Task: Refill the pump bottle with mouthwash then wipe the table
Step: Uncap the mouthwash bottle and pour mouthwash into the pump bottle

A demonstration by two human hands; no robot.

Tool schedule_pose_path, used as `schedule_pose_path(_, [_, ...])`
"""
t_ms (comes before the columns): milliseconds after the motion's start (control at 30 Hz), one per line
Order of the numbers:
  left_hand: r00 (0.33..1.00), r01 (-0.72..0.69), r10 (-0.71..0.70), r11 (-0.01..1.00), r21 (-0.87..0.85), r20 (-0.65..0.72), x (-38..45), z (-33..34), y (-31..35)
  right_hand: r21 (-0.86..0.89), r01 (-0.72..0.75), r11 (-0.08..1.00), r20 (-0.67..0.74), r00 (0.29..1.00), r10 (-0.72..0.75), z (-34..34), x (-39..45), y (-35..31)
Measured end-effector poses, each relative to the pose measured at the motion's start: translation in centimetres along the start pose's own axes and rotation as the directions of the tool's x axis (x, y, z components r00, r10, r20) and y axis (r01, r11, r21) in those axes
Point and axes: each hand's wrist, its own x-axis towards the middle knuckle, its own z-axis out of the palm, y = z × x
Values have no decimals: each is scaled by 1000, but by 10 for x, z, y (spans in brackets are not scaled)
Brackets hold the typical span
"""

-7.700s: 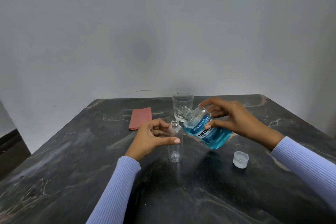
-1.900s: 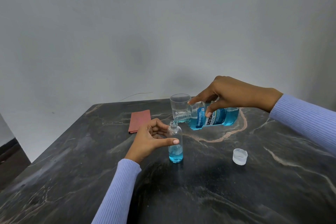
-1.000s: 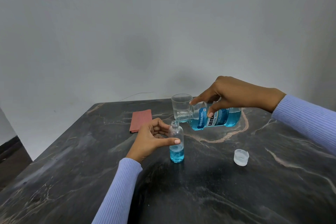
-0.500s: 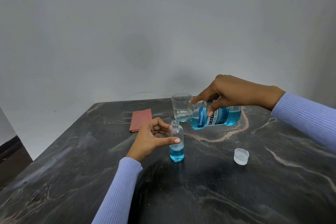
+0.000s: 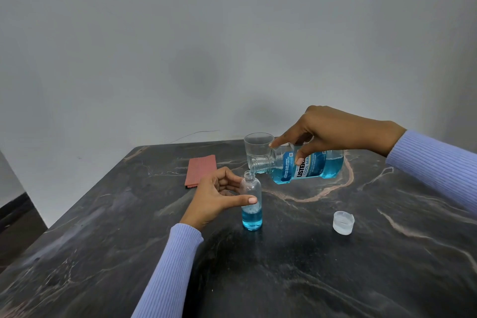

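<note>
A small clear bottle [image 5: 252, 212] stands upright mid-table without its pump, its lower part filled with blue liquid. My left hand [image 5: 218, 197] holds it, thumb across the front and fingers behind. My right hand [image 5: 327, 130] grips the blue mouthwash bottle [image 5: 308, 166] from above and keeps it lying almost level. Its open neck sits just over the small bottle's mouth, and a thin stream runs in. A folded red cloth [image 5: 200, 170] lies at the back left of the dark marble table [image 5: 284, 279].
An empty clear glass [image 5: 258, 147] stands behind the mouthwash bottle's neck. A translucent white cap [image 5: 343, 222] sits on the table to the right of the small bottle. The table's left edge runs diagonally, with floor beyond it. A grey wall backs the table.
The blue liquid in the small bottle has risen since the first frame, when it was empty. My right hand has lifted and tipped the mouthwash bottle to near level. My left hand has stayed put.
</note>
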Motion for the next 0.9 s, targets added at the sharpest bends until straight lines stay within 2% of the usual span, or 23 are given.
schedule_pose_path(900, [1000, 0, 0, 1000, -6, 12, 0, -1, 0, -39, 12, 999, 8, 1000, -11, -3, 1, -2])
